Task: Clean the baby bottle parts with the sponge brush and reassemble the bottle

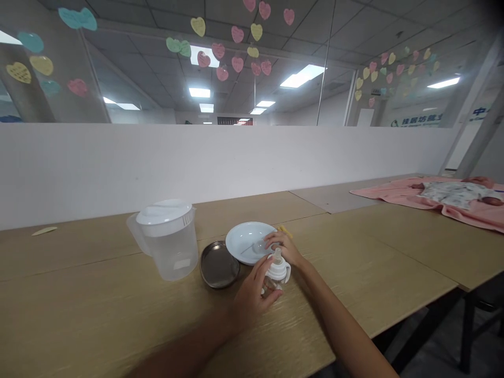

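Note:
My left hand [252, 294] is wrapped around a small clear baby bottle [277, 270] with a white collar, side handles and a teat on top; the bottle is upright, low over the table or on it. Just beyond it, my right hand [285, 248] reaches over the near right rim of a white bowl [238, 236]. Its curled fingers are at a clear rounded cap [259, 247] in the bowl. A thin pale stick [247, 249] lies beside the cap. Left of the bowl is a round metal dish [219, 265].
A translucent lidded pitcher [173, 247] stands to the left. Something yellow [284, 230] lies behind my right hand. At the far right, a baby-like figure in patterned clothing [447, 194] lies on a pink cloth [388, 190]. A white partition [244, 157] borders the wooden table [98, 310].

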Motion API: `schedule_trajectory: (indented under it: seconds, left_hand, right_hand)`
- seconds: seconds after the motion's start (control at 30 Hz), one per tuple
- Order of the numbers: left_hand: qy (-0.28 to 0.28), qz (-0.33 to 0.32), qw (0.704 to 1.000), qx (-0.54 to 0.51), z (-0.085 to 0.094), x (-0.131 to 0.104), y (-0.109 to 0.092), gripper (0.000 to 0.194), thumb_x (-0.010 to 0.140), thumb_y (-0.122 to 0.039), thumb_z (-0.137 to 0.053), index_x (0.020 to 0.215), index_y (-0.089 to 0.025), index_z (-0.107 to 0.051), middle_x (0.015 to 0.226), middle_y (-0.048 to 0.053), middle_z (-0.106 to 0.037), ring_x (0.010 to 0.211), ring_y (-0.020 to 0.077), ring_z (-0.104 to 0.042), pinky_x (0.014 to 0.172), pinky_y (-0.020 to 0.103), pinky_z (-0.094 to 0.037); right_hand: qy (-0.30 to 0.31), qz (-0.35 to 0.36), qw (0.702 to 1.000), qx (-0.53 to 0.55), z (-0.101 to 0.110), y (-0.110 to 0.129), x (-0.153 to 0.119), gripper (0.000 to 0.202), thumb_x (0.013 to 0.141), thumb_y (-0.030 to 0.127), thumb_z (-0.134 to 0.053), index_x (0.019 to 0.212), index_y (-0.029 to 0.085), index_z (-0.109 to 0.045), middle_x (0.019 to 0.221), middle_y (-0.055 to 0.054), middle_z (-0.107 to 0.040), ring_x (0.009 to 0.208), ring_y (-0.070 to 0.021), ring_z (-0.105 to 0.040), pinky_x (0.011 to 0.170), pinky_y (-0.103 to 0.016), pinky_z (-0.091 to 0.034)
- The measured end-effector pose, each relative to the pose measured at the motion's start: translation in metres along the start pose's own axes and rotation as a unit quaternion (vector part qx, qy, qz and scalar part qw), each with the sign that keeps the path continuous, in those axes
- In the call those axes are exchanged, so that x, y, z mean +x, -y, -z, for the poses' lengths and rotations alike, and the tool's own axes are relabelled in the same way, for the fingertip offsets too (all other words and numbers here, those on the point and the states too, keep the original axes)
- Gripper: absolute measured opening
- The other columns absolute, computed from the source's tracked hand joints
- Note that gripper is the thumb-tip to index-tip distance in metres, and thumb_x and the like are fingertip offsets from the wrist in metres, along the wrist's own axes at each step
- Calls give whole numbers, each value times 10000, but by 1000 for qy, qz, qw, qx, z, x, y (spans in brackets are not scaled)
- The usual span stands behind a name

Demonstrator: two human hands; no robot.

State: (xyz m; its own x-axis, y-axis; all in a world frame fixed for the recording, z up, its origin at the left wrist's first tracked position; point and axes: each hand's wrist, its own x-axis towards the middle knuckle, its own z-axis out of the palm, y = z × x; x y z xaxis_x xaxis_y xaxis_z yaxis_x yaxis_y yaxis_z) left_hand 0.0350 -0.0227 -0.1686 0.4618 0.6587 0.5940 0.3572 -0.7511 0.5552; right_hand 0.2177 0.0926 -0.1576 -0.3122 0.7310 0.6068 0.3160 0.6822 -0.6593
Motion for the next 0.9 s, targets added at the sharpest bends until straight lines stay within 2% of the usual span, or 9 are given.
schedule_trajectory:
  seconds: [0.07, 0.2, 0.23, 0.3, 0.37, 0.43, 0.53, 0.67, 0.9]
  left_hand:
    - [2, 1, 1000, -2, 1, 0, -1, 681, 790, -202, -632, 1392, -214, -313, 1454, 131, -375, 1326, 275, -372, 1096, 453, -333]
    - [9, 16, 1000, -17, 1, 0, -2, 678, 791, -202, -627, 1393, -216, -314, 1459, 118, -373, 1326, 274, -370, 1093, 453, -335]
    - [6, 23, 999, -22, 1, 0, -2, 683, 786, -197, -629, 1392, -217, -316, 1455, 114, -380, 1322, 272, -375, 1094, 452, -334]
    - [-5, 40, 999, -33, 1, 0, -2, 694, 768, -188, -639, 1388, -219, -328, 1436, 109, -407, 1306, 273, -395, 1091, 452, -333]
    - [-14, 60, 997, -43, 0, 0, -2, 696, 750, -194, -652, 1377, -221, -352, 1402, 108, -447, 1267, 276, -437, 1067, 445, -362]
    - [-19, 82, 995, -57, 0, 1, -4, 689, 740, -207, -658, 1365, -221, -370, 1353, 105, -497, 1191, 269, -503, 1001, 420, -426]
    - [-11, 91, 992, -85, 2, 2, -8, 718, 736, -210, -653, 1378, -217, -332, 1319, 98, -526, 1085, 240, -567, 916, 380, -479]
    - [1, 83, 989, -126, 4, 3, -10, 780, 752, -228, -649, 1414, -219, -237, 1304, 102, -537, 1057, 228, -580, 896, 365, -482]
    - [5, 118, 984, -134, 5, 4, -9, 833, 754, -239, -653, 1442, -211, -184, 1234, 109, -591, 826, 171, -625, 754, 317, -507]
  right_hand:
    - [-30, -21, 999, 31, 1, 0, 0, 195, 659, 200, -501, 578, 217, -678, 777, -35, -674, 819, -199, -577, 839, -350, -401]
    - [-107, -92, 977, 158, 11, 7, 0, 276, 753, 402, -530, 625, 192, -657, 711, -44, -642, 759, -190, -561, 777, -323, -405]
    - [-92, -97, 971, 200, 14, 10, -1, 348, 775, 477, -523, 644, 183, -654, 699, -48, -632, 734, -184, -555, 762, -320, -404]
    - [-11, -87, 958, 274, 21, 21, -2, 481, 761, 625, -527, 717, 165, -657, 691, -48, -613, 701, -173, -541, 739, -315, -401]
    - [101, -73, 941, 314, 25, 33, -5, 591, 621, 695, -650, 849, 150, -654, 772, -47, -614, 754, -174, -539, 737, -299, -394]
    - [205, -84, 921, 322, 27, 45, -7, 694, 454, 620, -801, 935, 150, -628, 857, -37, -604, 803, -170, -530, 718, -272, -387]
    - [273, -122, 902, 312, 26, 58, -9, 613, 422, 421, -881, 901, 162, -598, 831, 1, -584, 757, -139, -517, 671, -240, -381]
    - [262, -127, 902, 318, 24, 60, -10, 510, 464, 318, -876, 871, 156, -617, 817, 1, -601, 752, -132, -527, 668, -234, -390]
    - [205, -116, 898, 372, 20, 44, -12, 609, 425, 304, -895, 971, 155, -669, 900, -30, -618, 800, -141, -549, 736, -253, -412]
